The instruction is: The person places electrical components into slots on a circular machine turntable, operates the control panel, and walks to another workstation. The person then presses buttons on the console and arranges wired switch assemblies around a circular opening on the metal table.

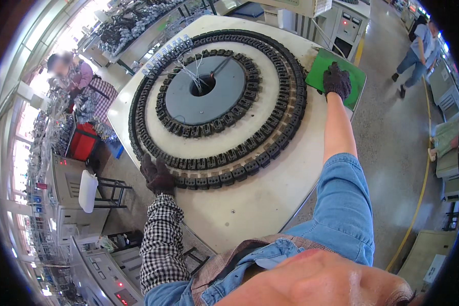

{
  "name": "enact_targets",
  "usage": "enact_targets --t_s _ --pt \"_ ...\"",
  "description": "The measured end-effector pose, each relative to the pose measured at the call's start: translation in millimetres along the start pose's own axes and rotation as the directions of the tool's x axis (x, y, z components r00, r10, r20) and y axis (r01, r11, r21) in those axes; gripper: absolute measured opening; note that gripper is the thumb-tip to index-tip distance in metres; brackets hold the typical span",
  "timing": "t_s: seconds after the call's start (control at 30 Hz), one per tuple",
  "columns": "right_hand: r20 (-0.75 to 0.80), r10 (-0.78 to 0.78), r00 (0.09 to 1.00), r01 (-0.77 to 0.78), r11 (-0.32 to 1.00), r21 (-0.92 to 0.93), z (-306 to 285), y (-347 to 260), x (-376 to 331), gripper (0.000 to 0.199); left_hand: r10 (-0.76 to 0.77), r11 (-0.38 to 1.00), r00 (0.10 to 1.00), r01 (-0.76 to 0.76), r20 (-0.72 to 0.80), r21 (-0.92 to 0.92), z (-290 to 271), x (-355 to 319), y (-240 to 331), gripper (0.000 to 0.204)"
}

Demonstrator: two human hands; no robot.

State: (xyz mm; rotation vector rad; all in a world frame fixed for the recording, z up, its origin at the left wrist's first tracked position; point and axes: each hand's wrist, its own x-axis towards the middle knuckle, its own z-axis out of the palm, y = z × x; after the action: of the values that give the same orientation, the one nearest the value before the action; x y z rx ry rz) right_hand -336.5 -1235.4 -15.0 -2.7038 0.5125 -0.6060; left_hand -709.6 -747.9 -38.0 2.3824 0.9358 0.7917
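Green board (317, 71), upper right of the frame, lies directly beneath the gloved right hand (337, 82); the left hand (158, 175), lower left, is at the black segmented ring (252, 167). Finger spread cannot be determined for either.

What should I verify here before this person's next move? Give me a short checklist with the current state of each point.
1. Right grip at the green board: ok, the hand is over it.
2. Left grip at the outer ring of black blocks: ok, at its near-left side; whether it holds a block, cannot tell.
3. Both hands gloved: ok, both dark.
4. Both forearms covered: not ok, checkered sleeve on the left, right forearm bare.
5. Outer ring free of loose pieces: not ok, silvery pieces lie at its far-left part.
6. Green board fully supported by the table: cannot tell.
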Motion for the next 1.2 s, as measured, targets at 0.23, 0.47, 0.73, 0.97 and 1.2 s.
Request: enact_targets --t_s 0.23,0.47,0.73,0.97,1.2 --pt "0.012 0.006 1.0 -0.006 1.0 0.014 2 -1 1 0.049 -0.01 1.0 1.0 0.009 -0.02 -0.028 3 0 -4 0.061" --pt "0.012 0.0 1.0 0.0 1.0 0.017 -2 2 3 0.049 0.01 0.999 0.999 -0.012 -0.042 -0.038 5 3 -4 0.058" --pt "0.042 -0.007 0.999 0.008 1.0 -0.01 1 -1 3 0.048 0.06 0.997 0.995 -0.063 -0.081 -0.038 9 4 -15 0.057" --pt "0.048 -0.022 0.999 0.019 0.998 0.063 -2 -5 -2 0.05 0.083 0.996 0.992 -0.08 -0.094 0.037 8 0 -14 0.056" --pt "-0.102 -0.49 0.866 0.421 0.823 -0.381 32 2 -20 0.064 0.045 0.994 0.992 -0.057 -0.122 -0.097 -4 5 4 0.056"
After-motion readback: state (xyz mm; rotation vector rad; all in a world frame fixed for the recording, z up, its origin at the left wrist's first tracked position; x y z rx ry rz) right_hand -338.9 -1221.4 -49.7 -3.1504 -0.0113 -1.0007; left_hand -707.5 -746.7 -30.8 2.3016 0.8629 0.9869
